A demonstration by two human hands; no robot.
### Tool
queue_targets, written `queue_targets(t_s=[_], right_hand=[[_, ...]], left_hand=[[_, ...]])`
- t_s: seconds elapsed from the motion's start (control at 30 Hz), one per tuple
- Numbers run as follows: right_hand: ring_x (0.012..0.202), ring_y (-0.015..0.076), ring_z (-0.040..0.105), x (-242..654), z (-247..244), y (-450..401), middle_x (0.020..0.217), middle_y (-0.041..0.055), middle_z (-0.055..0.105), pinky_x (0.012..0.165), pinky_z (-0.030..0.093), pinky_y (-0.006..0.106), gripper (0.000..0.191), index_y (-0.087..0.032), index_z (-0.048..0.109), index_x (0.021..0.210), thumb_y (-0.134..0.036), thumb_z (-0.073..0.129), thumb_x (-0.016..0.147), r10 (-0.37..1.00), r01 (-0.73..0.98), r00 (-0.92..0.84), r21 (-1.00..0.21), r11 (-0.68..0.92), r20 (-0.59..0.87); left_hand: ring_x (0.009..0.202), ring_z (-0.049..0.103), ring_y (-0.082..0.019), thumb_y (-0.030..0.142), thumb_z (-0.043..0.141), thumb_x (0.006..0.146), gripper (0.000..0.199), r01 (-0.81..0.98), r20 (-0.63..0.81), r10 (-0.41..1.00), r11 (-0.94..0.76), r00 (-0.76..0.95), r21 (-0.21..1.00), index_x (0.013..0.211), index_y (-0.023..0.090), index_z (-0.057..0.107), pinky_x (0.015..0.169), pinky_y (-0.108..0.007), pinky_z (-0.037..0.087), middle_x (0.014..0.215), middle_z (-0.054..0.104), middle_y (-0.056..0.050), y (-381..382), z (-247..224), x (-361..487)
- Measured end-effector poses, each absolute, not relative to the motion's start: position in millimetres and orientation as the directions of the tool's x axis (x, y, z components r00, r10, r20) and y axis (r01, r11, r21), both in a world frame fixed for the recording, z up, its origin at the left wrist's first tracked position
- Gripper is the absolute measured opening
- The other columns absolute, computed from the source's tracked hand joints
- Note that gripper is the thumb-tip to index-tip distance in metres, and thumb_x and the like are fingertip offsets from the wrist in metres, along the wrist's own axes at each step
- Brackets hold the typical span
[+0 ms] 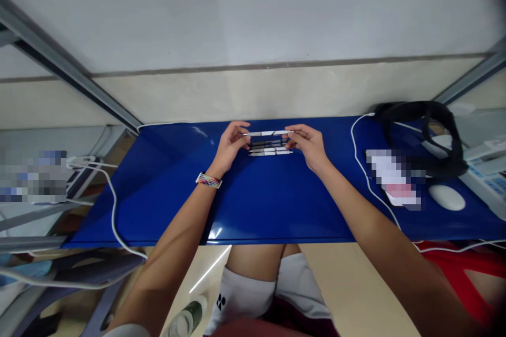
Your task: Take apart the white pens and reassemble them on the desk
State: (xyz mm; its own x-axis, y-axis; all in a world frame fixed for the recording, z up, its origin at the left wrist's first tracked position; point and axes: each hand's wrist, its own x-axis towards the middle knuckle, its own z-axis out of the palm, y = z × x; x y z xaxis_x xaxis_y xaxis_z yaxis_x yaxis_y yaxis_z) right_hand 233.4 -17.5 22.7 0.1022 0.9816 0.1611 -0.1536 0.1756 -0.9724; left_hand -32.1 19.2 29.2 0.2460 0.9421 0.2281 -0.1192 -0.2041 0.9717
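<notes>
Head view | pen (pixel 269 133): slim, white with dark markings | hands (pixel 232 146) (pixel 306 146): pinching its opposite ends

Fingers (pixel 291 143) partly hide pens (pixel 271 151); phone (pixel 395 181) pixel-blurred; bottle (pixel 187 320) cut off below.

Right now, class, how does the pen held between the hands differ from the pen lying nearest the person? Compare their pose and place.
The held pen is gripped near its ends by the left hand and right hand; the nearest pen lies on the blue table.
The held pen is apart from the group; the nearest pen lies close beside others.
Both are slim, partly white, and point side to side.
</notes>
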Motion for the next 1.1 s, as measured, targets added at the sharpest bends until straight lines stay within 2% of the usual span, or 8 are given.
queue_targets(t_s=[0.07, 0.23, 0.3, 0.47, 0.67, 0.87, 1.0, 1.1], right_hand=[[0.066, 0.0173, 0.074, 233.4, 22.6, -17.7, 0.092, 0.0038, 0.084, 0.07, 0.067, 0.037, 0.031, -0.026, 0.084, 0.104, -0.047, 0.092, 0.082, 0.982, -0.156, 0.097, -0.972, 0.178, 0.164], [0.064, 0.0168, 0.074, 233.5, 22.7, -18.0, 0.089, 0.0033, 0.083, 0.069, 0.066, 0.036, 0.028, -0.025, 0.084, 0.101, -0.043, 0.092, 0.081, 0.982, -0.179, 0.094, -0.967, 0.18, 0.165], [0.065, 0.0168, 0.074, 233.8, 22.5, -17.8, 0.089, 0.003, 0.083, 0.07, 0.067, 0.036, 0.028, -0.025, 0.084, 0.101, -0.044, 0.091, 0.082, 0.982, -0.171, 0.096, -0.969, 0.176, 0.161], [0.066, 0.0171, 0.074, 235.0, 21.9, -17.1, 0.091, 0.0032, 0.083, 0.071, 0.068, 0.037, 0.028, -0.026, 0.083, 0.102, -0.045, 0.091, 0.083, 0.98, -0.148, 0.106, -0.972, 0.18, 0.166], [0.066, 0.0176, 0.074, 233.6, 21.4, -17.3, 0.09, 0.0034, 0.083, 0.072, 0.068, 0.038, 0.033, -0.025, 0.081, 0.103, -0.05, 0.091, 0.082, 0.982, -0.13, 0.103, -0.977, 0.171, 0.158], [0.065, 0.0176, 0.074, 233.3, 20.3, -16.9, 0.09, 0.0037, 0.082, 0.069, 0.067, 0.037, 0.033, -0.025, 0.081, 0.102, -0.049, 0.092, 0.081, 0.983, -0.14, 0.104, -0.977, 0.163, 0.15], [0.064, 0.0167, 0.073, 233.1, 20.8, -17.0, 0.089, 0.0032, 0.083, 0.069, 0.067, 0.036, 0.03, -0.025, 0.082, 0.101, -0.046, 0.092, 0.081, 0.983, -0.158, 0.105, -0.973, 0.165, 0.15], [0.064, 0.0167, 0.073, 233.3, 20.7, -17.1, 0.089, 0.003, 0.083, 0.069, 0.067, 0.037, 0.03, -0.025, 0.082, 0.101, -0.046, 0.091, 0.081, 0.983, -0.147, 0.11, -0.976, 0.159, 0.144]], left_hand=[[0.082, 0.069, -0.015, 0.032, 0.084, 0.086, 0.04, -0.125, 0.219, 0.945, -0.193, 0.245, 0.973, 0.122, 0.024, 0.069, 0.069, -0.026, 0.06, 0.102, 0.071, -0.003, 20.0, 29.2, -33.5], [0.06, 0.061, -0.012, 0.048, 0.071, 0.101, 0.028, -0.092, 0.155, 0.949, -0.134, 0.276, 0.987, 0.112, 0.022, 0.07, 0.061, -0.025, 0.054, 0.074, 0.062, 0.002, 19.0, 29.7, -33.3], [0.059, 0.06, -0.011, 0.042, 0.078, 0.097, 0.027, -0.087, 0.188, 0.938, -0.17, 0.29, 0.982, 0.113, 0.022, 0.07, 0.061, -0.026, 0.054, 0.075, 0.062, 0.003, 17.7, 30.3, -32.0], [0.073, 0.066, -0.012, 0.027, 0.089, 0.082, 0.038, -0.089, 0.257, 0.932, -0.243, 0.255, 0.966, 0.115, 0.022, 0.07, 0.065, -0.025, 0.057, 0.092, 0.067, 0.0, 16.2, 30.2, -29.7], [0.064, 0.067, -0.013, 0.043, 0.08, 0.095, 0.03, -0.064, 0.18, 0.943, -0.169, 0.278, 0.983, 0.113, 0.021, 0.069, 0.062, -0.026, 0.058, 0.082, 0.07, 0.0, 17.4, 28.0, -29.2], [0.075, 0.073, -0.014, 0.032, 0.091, 0.083, 0.041, -0.073, 0.251, 0.937, -0.24, 0.245, 0.968, 0.115, 0.022, 0.068, 0.063, -0.025, 0.057, 0.094, 0.072, -0.001, 18.8, 27.9, -30.0], [0.071, 0.071, -0.014, 0.039, 0.088, 0.089, 0.033, -0.061, 0.211, 0.941, -0.202, 0.263, 0.977, 0.112, 0.021, 0.073, 0.062, -0.025, 0.056, 0.087, 0.073, -0.002, 18.6, 28.7, -30.6], [0.067, 0.068, -0.014, 0.045, 0.085, 0.092, 0.028, -0.03, 0.195, 0.942, -0.195, 0.272, 0.98, 0.1, 0.019, 0.077, 0.064, -0.027, 0.057, 0.08, 0.074, -0.004, 18.9, 27.4, -30.9]])
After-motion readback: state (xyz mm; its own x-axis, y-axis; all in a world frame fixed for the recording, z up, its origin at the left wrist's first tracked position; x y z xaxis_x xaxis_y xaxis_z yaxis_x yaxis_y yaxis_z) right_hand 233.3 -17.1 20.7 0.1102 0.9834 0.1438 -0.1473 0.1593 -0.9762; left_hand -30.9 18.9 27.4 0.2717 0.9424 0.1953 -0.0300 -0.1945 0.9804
